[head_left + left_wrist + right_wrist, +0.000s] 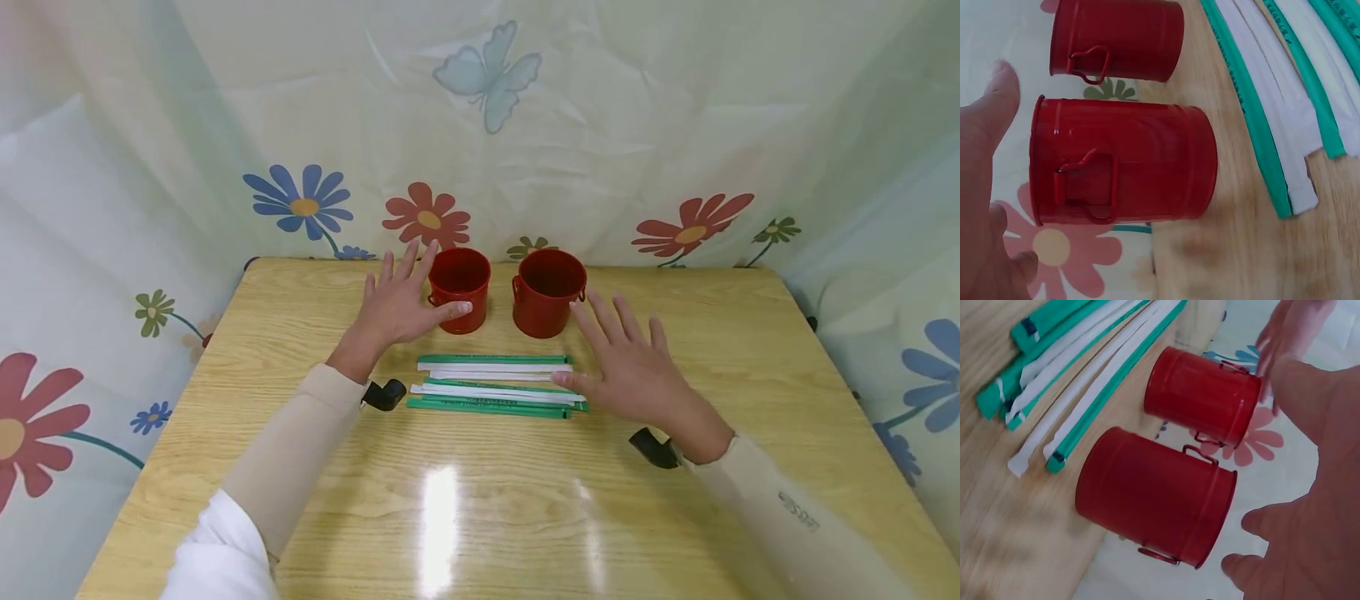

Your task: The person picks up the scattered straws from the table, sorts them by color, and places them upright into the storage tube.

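Two red metal buckets with small side handles stand upright near the table's back edge, a left bucket [463, 312] and a right bucket [542, 315]. In front of them lies a row of several thin paper-wrapped sticks, some green [487, 406] and some white [495, 367]. My left hand [401, 307] hovers with spread fingers beside the left bucket, its thumb overlapping the bucket in the head view. Near the right bucket, my right hand [626, 367] is also spread, its thumb over the sticks' right ends. Neither hand holds anything.
The wooden table [480, 508] reaches toward me, with glare on its front part. A flower-printed curtain [585, 150] hangs behind the table and along both sides. Black straps [385, 395] show at my wrists.
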Demonstrator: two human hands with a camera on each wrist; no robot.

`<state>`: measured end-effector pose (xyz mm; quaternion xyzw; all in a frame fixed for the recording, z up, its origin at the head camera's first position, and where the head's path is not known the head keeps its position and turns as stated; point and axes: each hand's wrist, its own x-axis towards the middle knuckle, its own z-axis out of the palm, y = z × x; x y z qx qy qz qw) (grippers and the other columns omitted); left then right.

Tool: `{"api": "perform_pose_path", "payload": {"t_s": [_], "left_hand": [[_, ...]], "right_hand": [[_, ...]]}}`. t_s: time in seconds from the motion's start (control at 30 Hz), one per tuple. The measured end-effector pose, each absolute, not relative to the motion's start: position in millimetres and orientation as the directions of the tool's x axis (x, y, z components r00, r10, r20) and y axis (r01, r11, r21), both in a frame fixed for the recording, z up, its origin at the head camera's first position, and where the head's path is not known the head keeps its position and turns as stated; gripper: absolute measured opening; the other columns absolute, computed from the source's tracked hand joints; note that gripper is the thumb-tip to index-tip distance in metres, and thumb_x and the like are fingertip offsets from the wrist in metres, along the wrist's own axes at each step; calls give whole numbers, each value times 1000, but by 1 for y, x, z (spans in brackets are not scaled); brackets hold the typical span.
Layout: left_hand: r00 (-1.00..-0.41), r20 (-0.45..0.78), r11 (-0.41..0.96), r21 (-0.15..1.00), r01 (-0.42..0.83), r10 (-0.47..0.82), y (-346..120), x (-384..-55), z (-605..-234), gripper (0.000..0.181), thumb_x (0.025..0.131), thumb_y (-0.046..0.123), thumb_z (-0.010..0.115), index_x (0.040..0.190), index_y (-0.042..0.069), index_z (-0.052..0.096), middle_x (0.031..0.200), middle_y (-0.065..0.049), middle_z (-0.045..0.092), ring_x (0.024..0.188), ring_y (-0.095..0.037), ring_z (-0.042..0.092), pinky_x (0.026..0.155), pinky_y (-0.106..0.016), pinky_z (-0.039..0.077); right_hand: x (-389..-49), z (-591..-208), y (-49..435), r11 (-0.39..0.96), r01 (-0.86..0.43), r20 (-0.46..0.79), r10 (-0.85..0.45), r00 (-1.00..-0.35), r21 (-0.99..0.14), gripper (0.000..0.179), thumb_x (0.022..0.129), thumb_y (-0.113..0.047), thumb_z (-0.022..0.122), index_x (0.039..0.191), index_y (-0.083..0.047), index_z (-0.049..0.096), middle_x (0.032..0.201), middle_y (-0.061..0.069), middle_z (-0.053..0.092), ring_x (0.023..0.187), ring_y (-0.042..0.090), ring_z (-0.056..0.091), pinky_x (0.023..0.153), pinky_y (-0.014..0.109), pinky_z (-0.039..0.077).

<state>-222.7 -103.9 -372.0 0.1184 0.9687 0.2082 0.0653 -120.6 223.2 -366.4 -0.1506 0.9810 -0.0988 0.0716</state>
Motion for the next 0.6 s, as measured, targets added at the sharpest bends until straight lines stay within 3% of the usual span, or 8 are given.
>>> {"api": "perform_pose_path", "payload": {"t_s": [0.17,0.4,0.6], "left_hand": [[-952,-49,825,515,235,302,-104,-232,-383,117,85,71,68,169,30,-2,179,-6,3,163,-47,4,127,-73,12],[-948,55,647,718,256,314,-101,-242,-391,122,81,58,83,170,26,6,177,0,15,163,-31,19,118,-60,43],[-957,63,515,832,207,284,-102,-246,-392,123,80,51,88,169,26,7,175,2,22,161,-30,27,114,-56,49]], "right_hand": [[-115,-370,218,938,-262,-151,-299,-942,-225,103,95,-69,60,170,-22,7,178,11,-3,162,47,-4,118,83,-2],[-113,-375,212,928,-288,-138,-325,-936,-236,100,95,-66,63,169,-20,15,178,12,3,162,48,0,118,83,1],[-115,-378,205,917,-306,-139,-348,-927,-254,93,96,-58,66,168,-18,22,177,12,13,161,47,10,118,83,5]]}}
